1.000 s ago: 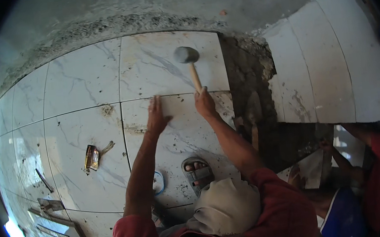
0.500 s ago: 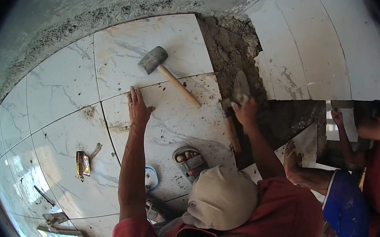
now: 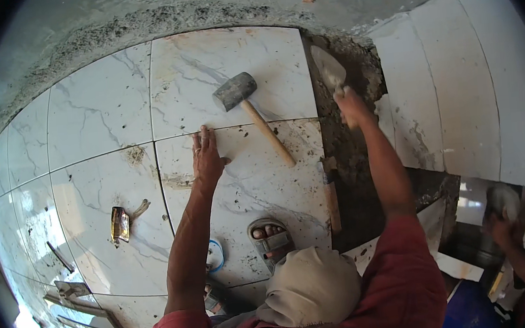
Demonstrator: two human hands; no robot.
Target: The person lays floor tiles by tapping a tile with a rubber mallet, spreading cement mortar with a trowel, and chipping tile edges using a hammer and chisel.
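My left hand (image 3: 209,158) lies on a white marble-patterned floor tile (image 3: 258,189), fingers stretched toward the joint with the tile beyond. Its palm is down and it holds nothing. My right hand (image 3: 352,108) is wrapped round the handle of a pointed trowel (image 3: 328,69). The trowel's blade points away from me, over a strip of rough grey mortar (image 3: 364,69) along the tiles' right edge. Between my hands a mallet (image 3: 235,91) with a dark head and wooden handle rests across two tiles.
A short wooden piece (image 3: 333,204) lies beside the tile's right edge. White tiles (image 3: 450,82) stretch along the right. Left are a torn shiny packet (image 3: 120,224) and a blue-rimmed round item (image 3: 214,256). Another person's hand (image 3: 503,220) holds a greyish object at the far right.
My right hand has carried the trowel farther away along the mortar strip. My left hand stays on the tile. At the right, the other person has shifted and their hand now holds something. The view has moved slightly.
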